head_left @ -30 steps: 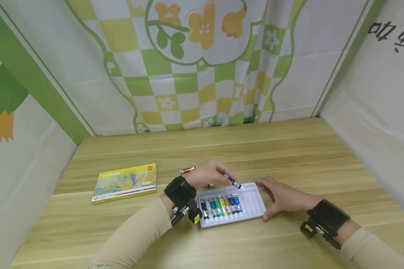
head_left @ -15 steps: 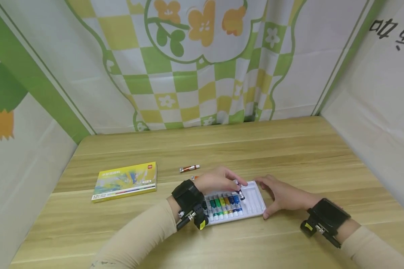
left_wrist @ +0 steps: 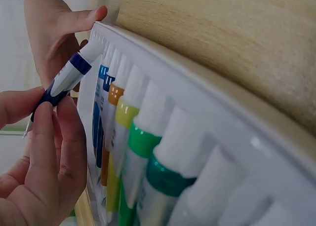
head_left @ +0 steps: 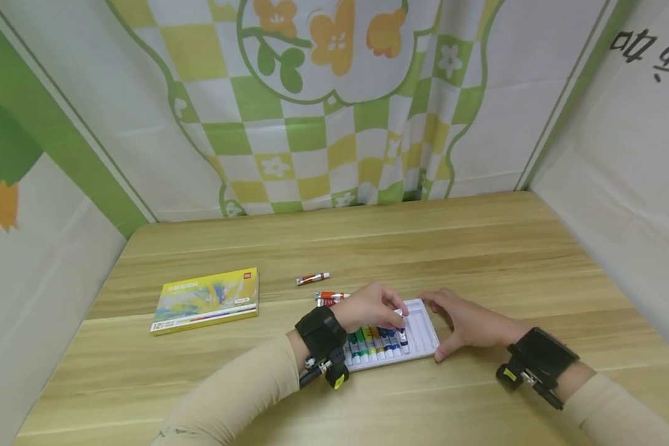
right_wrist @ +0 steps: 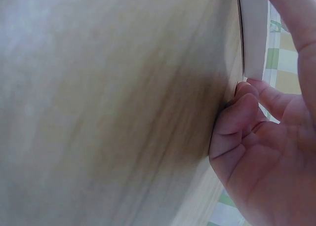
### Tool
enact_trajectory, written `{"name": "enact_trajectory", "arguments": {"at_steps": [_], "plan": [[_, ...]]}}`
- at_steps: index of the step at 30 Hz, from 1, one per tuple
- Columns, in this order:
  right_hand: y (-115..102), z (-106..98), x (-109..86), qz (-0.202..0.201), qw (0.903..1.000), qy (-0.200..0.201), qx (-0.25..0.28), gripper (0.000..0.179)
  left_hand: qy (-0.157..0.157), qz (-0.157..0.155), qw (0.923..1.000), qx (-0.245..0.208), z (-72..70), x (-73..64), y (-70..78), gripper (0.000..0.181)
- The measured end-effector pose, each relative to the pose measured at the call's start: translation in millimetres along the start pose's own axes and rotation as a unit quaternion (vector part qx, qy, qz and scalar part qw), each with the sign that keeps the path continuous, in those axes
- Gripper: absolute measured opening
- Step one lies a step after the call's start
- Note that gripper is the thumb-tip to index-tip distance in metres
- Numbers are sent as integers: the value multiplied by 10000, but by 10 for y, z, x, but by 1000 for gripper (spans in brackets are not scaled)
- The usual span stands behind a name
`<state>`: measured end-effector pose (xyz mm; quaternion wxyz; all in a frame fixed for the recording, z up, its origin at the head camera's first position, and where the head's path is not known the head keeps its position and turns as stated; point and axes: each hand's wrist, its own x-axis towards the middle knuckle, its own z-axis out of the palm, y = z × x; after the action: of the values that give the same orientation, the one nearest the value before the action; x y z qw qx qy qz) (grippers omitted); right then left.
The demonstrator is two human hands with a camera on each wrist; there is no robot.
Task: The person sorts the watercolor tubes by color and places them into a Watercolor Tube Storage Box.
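Note:
In the head view a white plastic tray (head_left: 425,331) lies on the table, holding a row of paint tubes (head_left: 372,347) with white caps at its left and middle. My left hand (head_left: 370,309) pinches a purple-blue paint tube (left_wrist: 66,79) between thumb and fingers. This tube is tilted, its white cap toward the tray's near edge beside the blue tubes. The right hand (head_left: 476,324) holds the tray's right end, thumb at the near corner and fingers at the far one. Part of the row is hidden behind the left hand and wrist.
A brown-red paint tube (head_left: 313,279) lies beyond the tray. Nearer are an orange tube (head_left: 331,295) and a red one (head_left: 326,303), partly covered by the left hand. A yellow paint box (head_left: 206,302) lies at the left. A checked curtain (head_left: 334,142) hangs behind the table (head_left: 468,248).
My left hand has moved right and nearer with the purple-blue tube, lowering it into the tray beside the blue tubes. The right hand has stayed at the tray's end.

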<state>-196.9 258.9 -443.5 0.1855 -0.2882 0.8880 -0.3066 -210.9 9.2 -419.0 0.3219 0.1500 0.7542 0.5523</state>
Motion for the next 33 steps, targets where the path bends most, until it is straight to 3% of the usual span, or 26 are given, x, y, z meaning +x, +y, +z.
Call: {"name": "enact_trajectory", "arguments": {"at_steps": [7,12,15,19,24,29,33], "plan": [[8,8,5,-3,10000,-10,19,109,14,80,9994,349,18,-3,4,17],[17,13,4,-47,10000,26,-50,110,148,213,9929,1165,33,12,28,12],[18,14,3,-62,9999,45,-92,110,338,269,9788,2003,50,20,50,11],[16,11,1,-59,9999,58,-105,110,485,414,9504,3045,82,20,72,13],[18,9,0,-65,9999,68,-52,110,439,719,9261,3679,117,31,75,16],[29,16,-1,-94,9999,73,-33,110,406,940,9101,4016,129,48,70,22],[27,17,-6,-116,9999,98,-39,110,403,995,9052,4113,132,45,81,23]]}}
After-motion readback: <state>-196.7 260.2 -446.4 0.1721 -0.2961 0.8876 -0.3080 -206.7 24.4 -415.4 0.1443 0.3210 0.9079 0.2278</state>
